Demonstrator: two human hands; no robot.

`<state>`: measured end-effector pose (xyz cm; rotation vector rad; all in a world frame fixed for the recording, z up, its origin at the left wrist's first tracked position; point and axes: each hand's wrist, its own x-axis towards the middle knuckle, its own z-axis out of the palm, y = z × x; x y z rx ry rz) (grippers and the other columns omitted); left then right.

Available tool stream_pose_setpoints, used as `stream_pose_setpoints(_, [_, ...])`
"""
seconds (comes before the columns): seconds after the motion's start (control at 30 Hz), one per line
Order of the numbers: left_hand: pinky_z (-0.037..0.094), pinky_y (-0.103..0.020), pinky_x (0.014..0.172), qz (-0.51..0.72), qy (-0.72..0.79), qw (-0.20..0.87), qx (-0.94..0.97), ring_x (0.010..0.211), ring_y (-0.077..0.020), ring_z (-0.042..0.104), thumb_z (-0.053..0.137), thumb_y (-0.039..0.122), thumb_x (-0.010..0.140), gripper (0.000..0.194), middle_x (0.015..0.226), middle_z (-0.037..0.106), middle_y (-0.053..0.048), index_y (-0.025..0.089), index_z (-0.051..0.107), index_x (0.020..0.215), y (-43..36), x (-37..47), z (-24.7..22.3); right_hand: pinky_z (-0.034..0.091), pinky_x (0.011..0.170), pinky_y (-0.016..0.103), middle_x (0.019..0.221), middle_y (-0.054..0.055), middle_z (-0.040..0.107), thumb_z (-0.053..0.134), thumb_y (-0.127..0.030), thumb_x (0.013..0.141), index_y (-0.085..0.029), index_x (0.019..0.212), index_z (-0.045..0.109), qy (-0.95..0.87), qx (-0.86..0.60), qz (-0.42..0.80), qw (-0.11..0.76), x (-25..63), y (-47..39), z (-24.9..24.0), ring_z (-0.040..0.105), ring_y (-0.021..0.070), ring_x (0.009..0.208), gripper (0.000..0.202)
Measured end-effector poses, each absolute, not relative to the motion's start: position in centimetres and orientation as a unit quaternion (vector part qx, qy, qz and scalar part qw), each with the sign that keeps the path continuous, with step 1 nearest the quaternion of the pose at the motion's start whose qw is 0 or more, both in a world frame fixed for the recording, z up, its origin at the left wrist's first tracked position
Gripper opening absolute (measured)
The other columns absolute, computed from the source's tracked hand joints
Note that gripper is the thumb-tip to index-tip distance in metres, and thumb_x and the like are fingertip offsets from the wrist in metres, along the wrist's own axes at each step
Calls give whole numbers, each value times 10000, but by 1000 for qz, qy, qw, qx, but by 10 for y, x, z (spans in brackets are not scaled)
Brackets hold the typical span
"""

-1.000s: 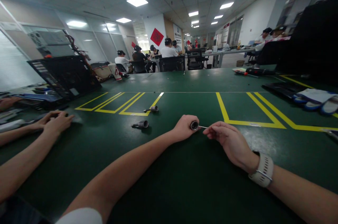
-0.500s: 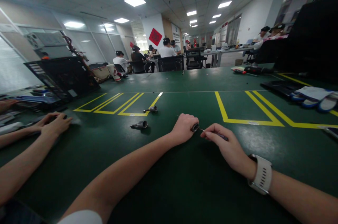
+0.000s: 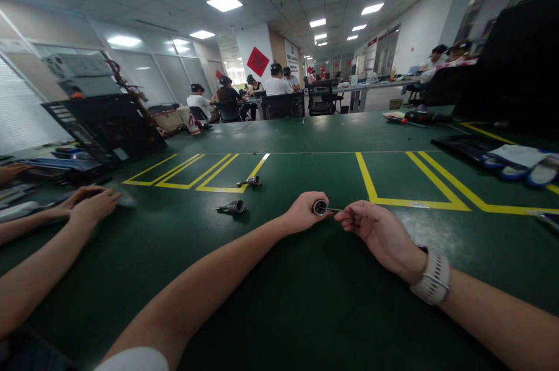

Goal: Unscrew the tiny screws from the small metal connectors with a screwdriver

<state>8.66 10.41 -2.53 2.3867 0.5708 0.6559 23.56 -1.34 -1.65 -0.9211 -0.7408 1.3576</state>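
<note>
My left hand [image 3: 302, 212] is closed around a cup-shaped metal hole saw [image 3: 319, 207], its round open end facing me and to the right. My right hand [image 3: 379, 234] pinches a slim screwdriver [image 3: 335, 209]. Its thin shaft reaches left to the rim of the hole saw; whether the tip is inside or only touching, I cannot tell. The handle is hidden behind the fingers. On the green table left of my hands lie two similar parts, a nearer hole saw [image 3: 231, 207] and a farther hole saw [image 3: 250, 182], each with a narrow shank pointing left.
Yellow tape outlines [image 3: 419, 203] mark the green table [image 3: 279, 301]. Another person's hands [image 3: 94, 205] rest at the left. White-and-blue gloves [image 3: 519, 164] lie at the right beside a dark flat panel. A computer case [image 3: 100, 126] stands back left; a power tool [image 3: 425, 117] lies back right.
My left hand has turned the hole saw so its open end faces me more. My right hand has rolled palm-up and shifted slightly, still pinching the screwdriver. The parts on the table have not moved.
</note>
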Motion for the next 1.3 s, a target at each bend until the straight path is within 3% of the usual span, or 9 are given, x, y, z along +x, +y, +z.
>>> stream_pose_setpoints(0.1, [352, -222, 592, 236, 239, 246, 909, 609, -93, 455, 603, 275, 739, 194, 628, 480, 42, 153, 490, 640, 103, 87, -24, 418, 725, 337, 752, 38, 672, 584, -252, 750, -189, 694, 633, -385, -426, 522, 631, 233, -18, -17, 574, 173, 746, 98])
stream_pose_setpoints(0.23, [351, -266, 676, 214, 249, 117, 937, 675, -122, 496, 579, 214, 750, 95, 672, 535, 23, 156, 531, 692, 101, 86, -25, 411, 726, 364, 776, 39, 650, 556, -284, 779, -196, 719, 642, -497, -515, 408, 567, 228, -25, -15, 562, 195, 770, 137])
stream_pose_setpoints(0.33, [343, -281, 695, 194, 238, 74, 949, 688, -131, 506, 553, 190, 766, 47, 692, 553, 14, 160, 546, 731, 100, 86, -26, 414, 711, 366, 762, 44, 648, 558, -284, 769, -188, 707, 641, -504, -522, 414, 550, 228, -26, -13, 561, 197, 752, 142])
stream_pose_setpoints(0.53, [358, -256, 669, 223, 234, 168, 931, 639, -107, 484, 605, 284, 749, 170, 655, 522, 32, 155, 523, 675, 103, 86, -26, 418, 680, 329, 738, 59, 684, 602, -252, 717, -168, 676, 642, -363, -433, 553, 612, 234, -17, -14, 569, 169, 692, 102])
stream_pose_setpoints(0.77, [349, -211, 565, 248, 216, 300, 895, 592, -86, 433, 627, 305, 720, 219, 636, 469, 41, 151, 485, 654, 105, 87, -26, 416, 704, 316, 735, 56, 689, 605, -234, 730, -167, 684, 650, -290, -401, 612, 617, 238, -15, -15, 575, 161, 705, 93])
stream_pose_setpoints(1.03, [335, -211, 556, 271, 240, 303, 882, 579, -81, 408, 614, 281, 718, 210, 623, 445, 47, 150, 469, 640, 104, 88, -26, 412, 718, 323, 750, 38, 681, 621, -249, 731, -192, 686, 638, -369, -390, 543, 646, 230, -21, -13, 573, 168, 744, 75])
stream_pose_setpoints(1.3, [335, -222, 570, 252, 237, 273, 898, 592, -89, 436, 581, 235, 723, 160, 619, 466, 44, 151, 480, 631, 102, 88, -24, 419, 766, 360, 864, 47, 668, 618, -309, 753, -197, 750, 631, -413, -421, 524, 614, 227, -24, -11, 570, 193, 828, 113])
